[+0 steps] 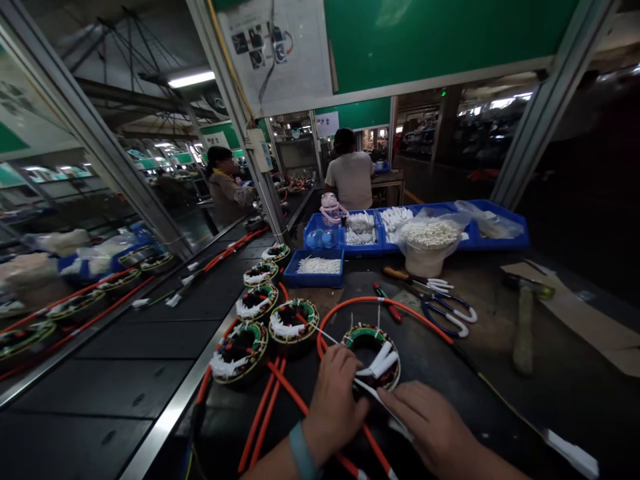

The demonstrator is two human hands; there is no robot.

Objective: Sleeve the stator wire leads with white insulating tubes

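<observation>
A ring-shaped motor stator (pixel 363 331) with a green board on top lies on the bench in front of me. White sleeves (pixel 383 363) and a few thin white ties stick up from it. My left hand (pixel 336 387), with a light-blue band at the wrist, is closed at the stator's near left edge on a white strip (pixel 367 389). From the right, my right hand (pixel 433 417) pinches the same strip, whose lower end trails beneath the fingers. An orange sleeved cable (pixel 385 300) loops behind the stator.
Several more stators (pixel 294 320) stand to the left beside a conveyor (pixel 115 353). Blue bins (pixel 500 223) and a tub (pixel 425 260) of white pieces line the back. Scissors (pixel 450 313), a red-and-black tool (pixel 387 301) and a hammer (pixel 525 320) lie right. Two people work beyond.
</observation>
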